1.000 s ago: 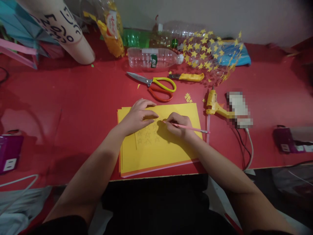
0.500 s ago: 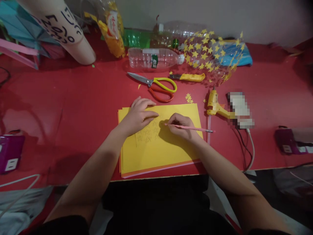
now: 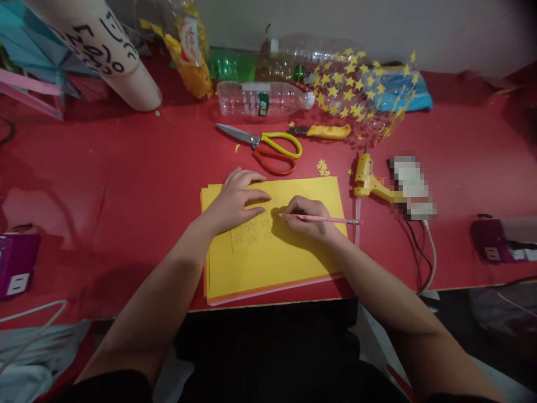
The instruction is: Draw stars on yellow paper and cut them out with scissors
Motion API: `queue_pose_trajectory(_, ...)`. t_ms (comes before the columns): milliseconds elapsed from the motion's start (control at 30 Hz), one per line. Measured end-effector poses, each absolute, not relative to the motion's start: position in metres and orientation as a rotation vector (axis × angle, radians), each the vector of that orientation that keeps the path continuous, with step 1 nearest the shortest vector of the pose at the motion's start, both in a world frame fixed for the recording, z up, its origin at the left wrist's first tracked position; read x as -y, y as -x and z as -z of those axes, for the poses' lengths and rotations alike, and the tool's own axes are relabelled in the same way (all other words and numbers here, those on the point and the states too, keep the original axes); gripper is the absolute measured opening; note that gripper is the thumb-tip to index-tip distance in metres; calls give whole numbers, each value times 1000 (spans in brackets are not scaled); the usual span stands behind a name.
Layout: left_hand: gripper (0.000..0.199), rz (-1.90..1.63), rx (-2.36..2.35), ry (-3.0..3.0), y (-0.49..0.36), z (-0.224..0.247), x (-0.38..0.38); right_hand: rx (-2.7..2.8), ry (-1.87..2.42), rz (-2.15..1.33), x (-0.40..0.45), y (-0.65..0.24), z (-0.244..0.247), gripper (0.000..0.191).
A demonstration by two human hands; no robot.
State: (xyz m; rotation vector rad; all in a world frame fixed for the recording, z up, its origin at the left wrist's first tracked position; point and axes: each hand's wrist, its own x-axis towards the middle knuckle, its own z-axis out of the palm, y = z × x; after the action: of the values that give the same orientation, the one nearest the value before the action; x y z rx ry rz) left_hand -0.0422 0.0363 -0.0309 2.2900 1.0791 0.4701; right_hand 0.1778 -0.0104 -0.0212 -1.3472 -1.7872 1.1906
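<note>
A pink pencil (image 3: 323,218) is pinched in my right hand (image 3: 308,215), its tip at the yellow paper (image 3: 277,268) and its eraser end pointing right. My left hand (image 3: 239,201) lies with fingers spread on the paper's upper left part, holding nothing. Several small pencil-drawn stars (image 3: 252,226) show on the sheet between my hands; some may be hidden under the left one. Orange and pink sheets peek out beneath the yellow one. Beyond the paper lie scissors (image 3: 257,140) with one yellow and one red handle.
Behind the scissors are a yellow utility knife (image 3: 327,132), a clear plastic bottle (image 3: 264,99) and a clear piece covered in yellow stars (image 3: 352,84). Cut stars (image 3: 323,168) lie above the paper. A yellow glue gun (image 3: 364,176) and a blurred-out device (image 3: 413,187) stand right.
My right hand and the pencil have shifted slightly left, with the pencil's eraser end a little higher. My left hand stays spread on the paper.
</note>
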Motion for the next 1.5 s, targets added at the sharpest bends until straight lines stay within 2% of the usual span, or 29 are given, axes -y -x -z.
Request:
queue_pose_trajectory(767, 20, -434, -1093, -2286, 41, 28, -36, 1638, 1499, -1086, 12, -173, 28, 16)
queue_pose_trajectory(1500, 21, -434, -1097, -2287, 43, 30, -36, 1729, 1518, -1122, 8, -175, 22, 10)
